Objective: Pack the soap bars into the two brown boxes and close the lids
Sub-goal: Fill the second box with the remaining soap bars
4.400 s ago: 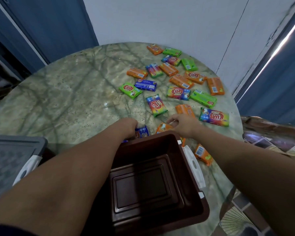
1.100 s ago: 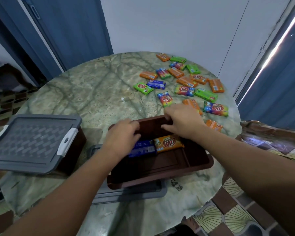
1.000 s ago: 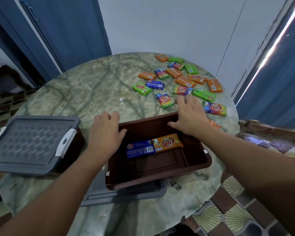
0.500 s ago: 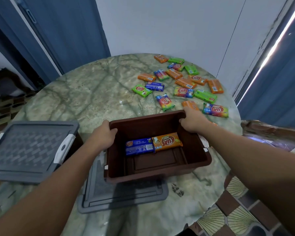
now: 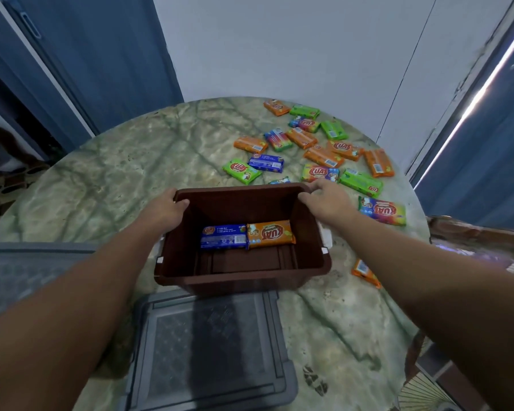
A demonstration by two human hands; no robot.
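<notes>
An open brown box point(image 5: 241, 278) stands on the marble table in front of me. My left hand point(image 5: 163, 212) grips its far left corner and my right hand point(image 5: 327, 200) grips its far right corner. Inside lie a blue soap bar point(image 5: 223, 237) and an orange soap bar point(image 5: 270, 234), side by side. Several wrapped soap bars point(image 5: 318, 157) in orange, green, blue and rainbow colours are scattered on the table beyond the box. One orange bar point(image 5: 364, 272) lies right of the box, partly hidden by my right arm.
The box's grey lid point(image 5: 211, 351) lies flat on the table just in front of it. A second box with its grey lid point(image 5: 18, 277) on sits at the left, blurred. The round table point(image 5: 131, 173) ends near my body and on the right.
Both hands left the soap bars in the box and took hold of its far corners. The box has slid away from me, off the grey lid.
</notes>
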